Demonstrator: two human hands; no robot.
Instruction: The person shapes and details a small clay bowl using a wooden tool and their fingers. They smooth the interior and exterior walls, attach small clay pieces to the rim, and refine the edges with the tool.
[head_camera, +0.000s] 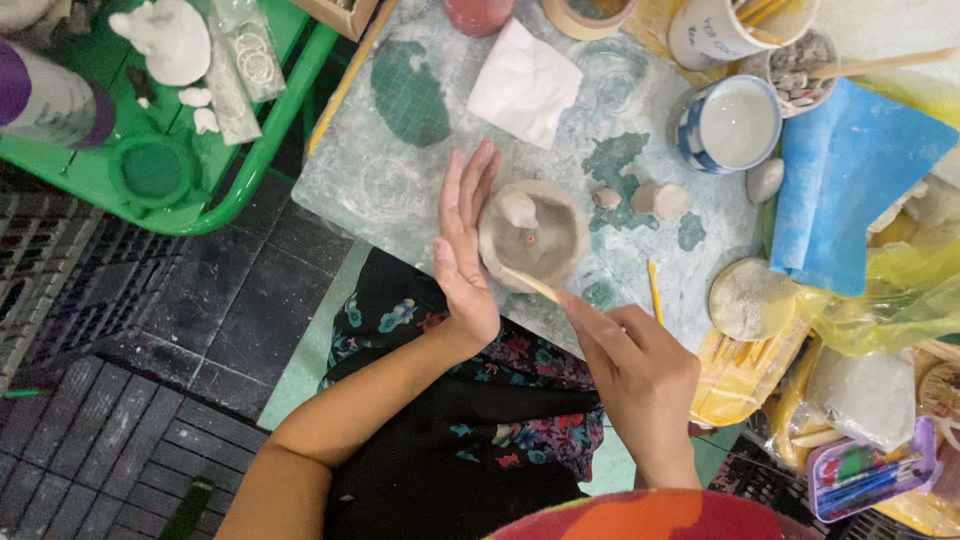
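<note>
This is a pottery or clay craft workspace, small and informal. A clay-smeared cutting mat (400, 170) covers the work board, with lumps of clay (660, 200) and a wet clay bowl (533, 235) on it. Around it stand a cup of slip (733, 125), a cup of wooden tools (720, 30), a blue sheet (850, 180), yellow plastic bags (900, 290) and a case of brushes (865, 475). A green tray (230, 170) holds white clay figures (170, 40). The floor is dark tile (200, 320).
</note>
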